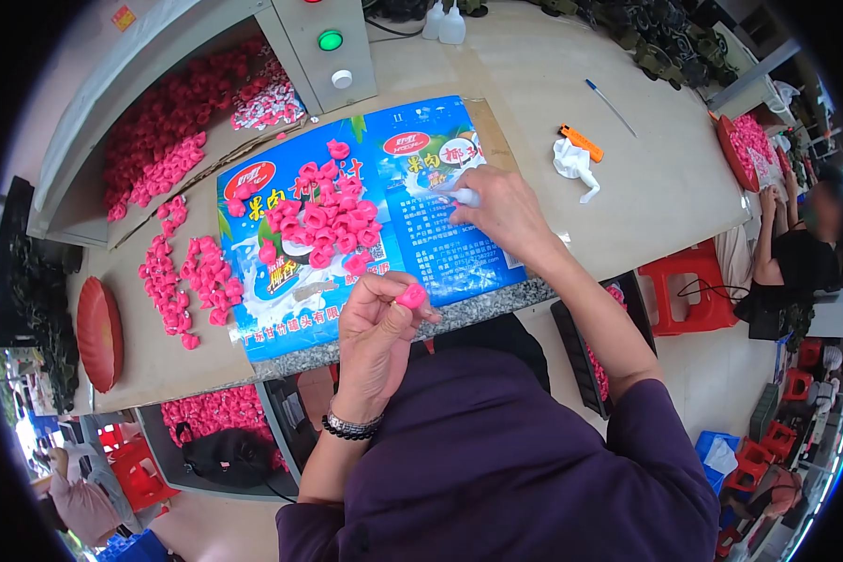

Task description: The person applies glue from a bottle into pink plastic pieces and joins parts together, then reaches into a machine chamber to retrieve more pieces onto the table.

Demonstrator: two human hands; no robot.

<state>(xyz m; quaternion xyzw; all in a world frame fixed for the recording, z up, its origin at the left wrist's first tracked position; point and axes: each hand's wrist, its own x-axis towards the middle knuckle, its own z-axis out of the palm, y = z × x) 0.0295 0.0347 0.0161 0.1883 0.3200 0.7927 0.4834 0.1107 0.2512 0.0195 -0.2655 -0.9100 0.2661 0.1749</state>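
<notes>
Between the thumb and fingers of my left hand (373, 323) is a small pink plastic piece (411, 297), rounded like a rosebud. My right hand (508, 214) is closed around a small white squeeze bottle (466, 197), its narrow tip pointing left over the blue printed cardboard (450, 258). Most of the bottle is hidden by the fingers. A heap of similar pink pieces (332, 220) lies on the cardboard, beyond my left hand. More pink pieces (164, 286) sit in rows at the left of the board.
A grey machine housing (323, 56) with buttons stands at the back left, pink pieces piled under it. A red tray (100, 332) lies far left. Crumpled tissue (574, 164), an orange lighter (583, 142) and a pen (611, 107) are on the right. Another person sits far right.
</notes>
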